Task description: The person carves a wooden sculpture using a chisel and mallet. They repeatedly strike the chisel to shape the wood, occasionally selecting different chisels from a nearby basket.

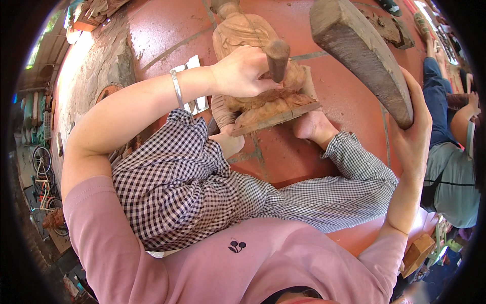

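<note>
A carved wooden statue (243, 31) lies on the floor in front of me, its flat base toward me and braced between my bare feet (310, 125). My left hand (245, 71) rests on the carving, fingers wrapped round a chisel (278, 54) whose wooden handle stands up. The chisel's blade is hidden from view. Raised at the right, my right hand (416, 124) grips a thick wooden mallet (362, 53). The mallet's head is apart from the chisel handle.
A large rough log (93, 66) stands at my left. White sheets (196, 104) lie beside my left foot. Another carved piece (387, 30) is at the far right. A person in a grey-green shirt (453, 177) sits close on the right. Bicycles (43, 162) stand at the far left.
</note>
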`<action>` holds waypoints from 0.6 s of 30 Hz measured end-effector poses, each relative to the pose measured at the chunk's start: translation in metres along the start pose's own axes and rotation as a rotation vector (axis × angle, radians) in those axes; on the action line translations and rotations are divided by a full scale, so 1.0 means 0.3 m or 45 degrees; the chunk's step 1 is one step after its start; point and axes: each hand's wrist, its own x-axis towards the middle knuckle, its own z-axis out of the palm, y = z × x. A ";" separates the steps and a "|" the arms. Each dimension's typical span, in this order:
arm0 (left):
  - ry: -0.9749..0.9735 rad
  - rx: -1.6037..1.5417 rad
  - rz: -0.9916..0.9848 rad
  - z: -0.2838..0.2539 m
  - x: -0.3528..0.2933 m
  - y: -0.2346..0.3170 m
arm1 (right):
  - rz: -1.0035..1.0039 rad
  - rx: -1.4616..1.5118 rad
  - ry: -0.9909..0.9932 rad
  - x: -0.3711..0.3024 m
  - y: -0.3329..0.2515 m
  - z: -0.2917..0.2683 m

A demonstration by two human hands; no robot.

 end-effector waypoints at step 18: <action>0.065 0.369 0.092 0.024 -0.015 0.049 | -0.291 -0.413 0.015 0.025 -0.107 -0.019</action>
